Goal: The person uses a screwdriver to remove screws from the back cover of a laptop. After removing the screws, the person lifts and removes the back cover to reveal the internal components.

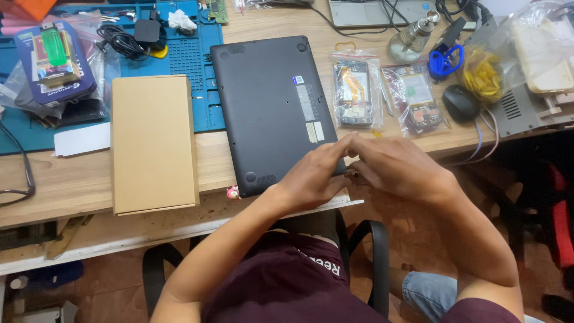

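Hands meet at the near right corner of your upturned black plastic laptop (272, 110). Your left hand (314, 173) lies flat on it, fingers loosely curled; your right hand (397, 167) pinches something too small to tell.

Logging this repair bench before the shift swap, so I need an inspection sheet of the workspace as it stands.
Surface: wooden bench, blue mat at rear.
Job's things: dark laptop lying underside up.
Clutter: cardboard box, bagged circuit parts, black mouse.
Grips: left hand and right hand meet at the laptop's near right corner; anything held is hidden.
Cables: black coil on mat.
Surroundings: chair, floor below.
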